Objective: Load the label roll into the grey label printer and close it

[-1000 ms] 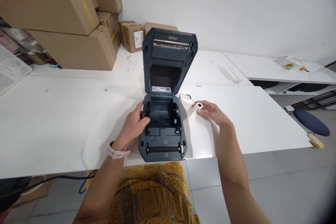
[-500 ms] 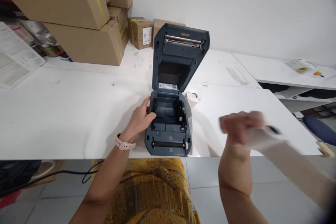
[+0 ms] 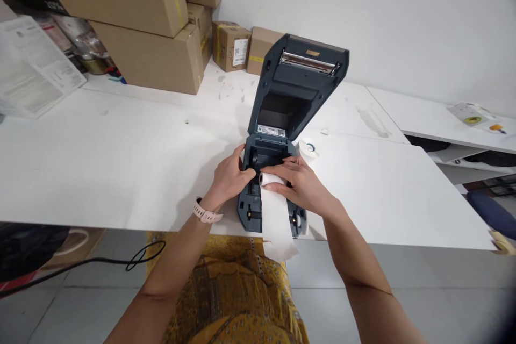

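Note:
A dark grey label printer [image 3: 268, 145] sits near the table's front edge with its lid [image 3: 298, 83] raised. My right hand [image 3: 300, 181] is closed around a small white paper roll [image 3: 273, 178] over the printer's inner bay. From the roll a loose strip of paper [image 3: 277, 220] runs toward me, across the black roller [image 3: 255, 215] and past the table edge. My left hand [image 3: 231, 176] grips the printer's left side wall, its thumb inside the bay by the left roll holder [image 3: 253, 158]. The right roll holder is hidden behind my right hand.
Another white roll [image 3: 307, 149] stands right of the printer. Cardboard boxes [image 3: 149, 59] are stacked at the back left, and two smaller ones [image 3: 231, 47] sit by the wall. Printed sheets [image 3: 38, 67] lie far left. A black cable [image 3: 100, 260] hangs below the table.
My right hand has brought the paper roll from the right, off the table's front, into the printer's bay. My left hand stays on the printer's side. The view has shifted slightly.

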A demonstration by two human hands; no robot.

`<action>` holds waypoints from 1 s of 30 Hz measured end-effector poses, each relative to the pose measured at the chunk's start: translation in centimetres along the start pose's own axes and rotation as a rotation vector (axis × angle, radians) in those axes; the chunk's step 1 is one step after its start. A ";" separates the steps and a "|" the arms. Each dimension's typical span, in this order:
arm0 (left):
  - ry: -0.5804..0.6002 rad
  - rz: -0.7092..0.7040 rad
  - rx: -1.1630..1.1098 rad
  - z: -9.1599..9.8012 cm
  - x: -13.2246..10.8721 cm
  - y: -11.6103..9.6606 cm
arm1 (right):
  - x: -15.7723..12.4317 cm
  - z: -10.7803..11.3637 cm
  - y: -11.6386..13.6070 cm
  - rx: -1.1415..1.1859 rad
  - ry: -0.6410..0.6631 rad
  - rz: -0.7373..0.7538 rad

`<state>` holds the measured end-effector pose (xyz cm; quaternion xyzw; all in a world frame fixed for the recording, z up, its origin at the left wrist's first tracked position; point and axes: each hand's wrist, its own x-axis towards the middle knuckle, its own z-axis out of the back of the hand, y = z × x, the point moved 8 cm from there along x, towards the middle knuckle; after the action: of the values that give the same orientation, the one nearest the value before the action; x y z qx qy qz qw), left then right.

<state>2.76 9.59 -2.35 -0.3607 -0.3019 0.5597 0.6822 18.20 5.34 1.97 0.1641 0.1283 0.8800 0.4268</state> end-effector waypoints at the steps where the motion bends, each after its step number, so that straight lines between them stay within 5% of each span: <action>1: -0.022 -0.029 -0.020 0.0 0.0 0.0 | -0.1 -0.1 0.2 -0.014 -0.008 0.003; 12: 0.064 -0.163 -0.372 -1.9 0.7 0.8 | -1.1 -0.5 1.3 -0.003 -0.154 -0.004; 22: 0.088 -0.227 -0.425 -1.6 0.4 -0.1 | -1.5 -0.4 1.8 -0.012 -0.164 -0.002; 30: 0.031 -0.226 -0.401 -1.8 0.8 1.3 | -1.8 -0.5 1.4 0.082 -0.120 -0.018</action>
<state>3.66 10.21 -4.37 -0.4614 -0.4350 0.4030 0.6599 18.06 3.08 1.74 0.2328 0.1397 0.8587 0.4347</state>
